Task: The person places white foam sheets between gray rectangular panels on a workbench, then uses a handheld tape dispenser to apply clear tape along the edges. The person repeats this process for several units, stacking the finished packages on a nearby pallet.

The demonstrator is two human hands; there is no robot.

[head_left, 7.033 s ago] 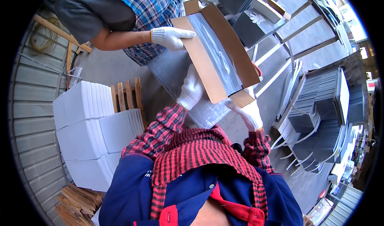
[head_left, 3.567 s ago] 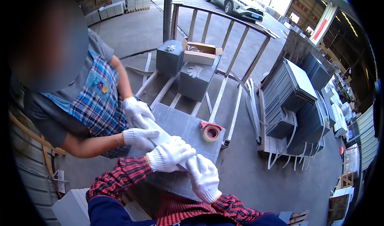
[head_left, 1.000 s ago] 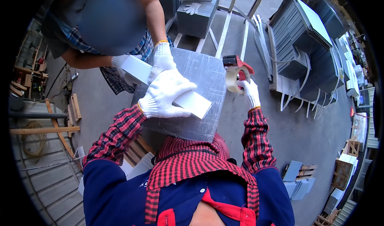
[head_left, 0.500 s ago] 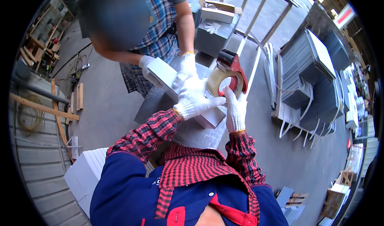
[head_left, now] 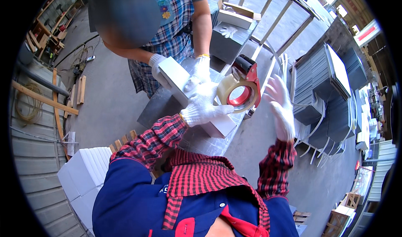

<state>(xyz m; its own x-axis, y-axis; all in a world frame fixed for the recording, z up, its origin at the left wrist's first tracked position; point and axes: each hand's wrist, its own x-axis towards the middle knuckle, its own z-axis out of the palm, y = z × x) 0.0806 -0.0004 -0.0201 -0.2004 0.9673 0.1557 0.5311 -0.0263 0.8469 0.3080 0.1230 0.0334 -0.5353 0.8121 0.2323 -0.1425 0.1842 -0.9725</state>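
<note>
A long white carton point(head_left: 173, 75) lies slantwise over a plastic-wrapped stack point(head_left: 201, 141). My left hand point(head_left: 203, 106), in a white knit glove, lies on the carton with its thumb stretched out toward the tape roll. Beside it, a red tape dispenser point(head_left: 252, 75) with a roll of clear tape point(head_left: 227, 86) stands at the carton's right side; what bears it is partly hidden. My right hand point(head_left: 280, 107), also gloved, is in the air to the right of the dispenser, fingers apart and holding nothing. A co-worker's gloved hands point(head_left: 200, 74) are on the carton's far part.
Across from me stands the co-worker in a plaid apron point(head_left: 169, 17). Behind is a stack with an opened carton point(head_left: 236, 15) and a loose glove point(head_left: 228, 31). Stacks of grey panels point(head_left: 307, 84) stand at right, white cartons point(head_left: 81, 174) at lower left, a metal railing point(head_left: 272, 17) beyond.
My right hand has come away from the tape roll and moved right, its fingers now spread. My left hand stays on the carton. The dispenser remains beside it.
</note>
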